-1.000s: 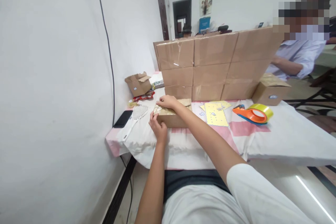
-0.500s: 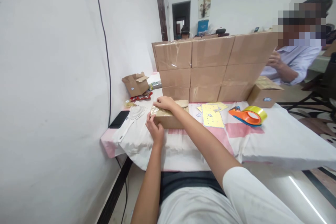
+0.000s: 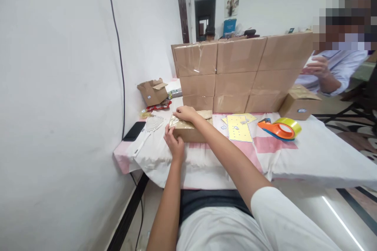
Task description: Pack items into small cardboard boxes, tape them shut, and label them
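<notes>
A small brown cardboard box (image 3: 191, 132) with shiny tape across its top lies on the pink-and-white covered table (image 3: 309, 157). My left hand (image 3: 174, 142) presses against the box's near left end, fingers on the tape edge. My right hand (image 3: 186, 113) lies flat on the box's top at its left side. Neither hand lifts the box off the cloth.
A wall of stacked taped boxes (image 3: 241, 70) stands behind. A yellow sticker sheet (image 3: 239, 128), an orange tape dispenser (image 3: 279, 128), a black phone (image 3: 134, 131), a white perforated paddle (image 3: 147, 133), an open box (image 3: 153, 91). A seated person (image 3: 330, 66) works at the far right.
My hands stay on the small box with hardly any shift. The person at the far right has raised a hand near the box stack's corner. The view has moved slightly.
</notes>
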### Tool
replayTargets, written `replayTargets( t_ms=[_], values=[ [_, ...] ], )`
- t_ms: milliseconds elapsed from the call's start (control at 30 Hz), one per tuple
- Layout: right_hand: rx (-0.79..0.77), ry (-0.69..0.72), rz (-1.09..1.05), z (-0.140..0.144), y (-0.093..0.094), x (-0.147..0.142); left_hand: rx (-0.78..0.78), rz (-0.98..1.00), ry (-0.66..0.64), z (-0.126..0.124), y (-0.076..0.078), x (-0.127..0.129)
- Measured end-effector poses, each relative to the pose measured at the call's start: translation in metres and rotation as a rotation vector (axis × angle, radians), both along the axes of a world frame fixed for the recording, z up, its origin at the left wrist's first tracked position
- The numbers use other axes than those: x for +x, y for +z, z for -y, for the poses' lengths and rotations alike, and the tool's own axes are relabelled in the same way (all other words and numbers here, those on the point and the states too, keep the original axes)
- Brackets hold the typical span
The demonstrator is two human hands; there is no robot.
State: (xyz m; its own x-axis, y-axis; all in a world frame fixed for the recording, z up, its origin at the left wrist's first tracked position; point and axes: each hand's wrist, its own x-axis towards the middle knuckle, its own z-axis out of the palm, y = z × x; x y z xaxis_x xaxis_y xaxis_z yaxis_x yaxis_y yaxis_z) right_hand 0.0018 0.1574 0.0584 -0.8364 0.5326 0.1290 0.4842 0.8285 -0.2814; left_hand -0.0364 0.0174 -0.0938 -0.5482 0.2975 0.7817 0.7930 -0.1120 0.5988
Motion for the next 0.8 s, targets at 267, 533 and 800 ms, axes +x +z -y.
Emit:
replayTargets(
  t_ms=[267, 533, 800],
  values=[
    [0.002, -0.001, -0.003, -0.0009, -0.0016, -0.0006, -0.01, 0.01, -0.004, 0.0011, -0.0007, 0.0005],
    [0.012, -0.016, 0.002, 0.0005, -0.0008, -0.0012, -0.015, 0.018, -0.001, 0.0034, -0.0001, 0.0024],
    [-0.002, 0.01, -0.051, 0.003, -0.0011, 0.0009, -0.017, -0.009, 0.011, 0.0035, -0.0019, -0.0004]
  ],
)
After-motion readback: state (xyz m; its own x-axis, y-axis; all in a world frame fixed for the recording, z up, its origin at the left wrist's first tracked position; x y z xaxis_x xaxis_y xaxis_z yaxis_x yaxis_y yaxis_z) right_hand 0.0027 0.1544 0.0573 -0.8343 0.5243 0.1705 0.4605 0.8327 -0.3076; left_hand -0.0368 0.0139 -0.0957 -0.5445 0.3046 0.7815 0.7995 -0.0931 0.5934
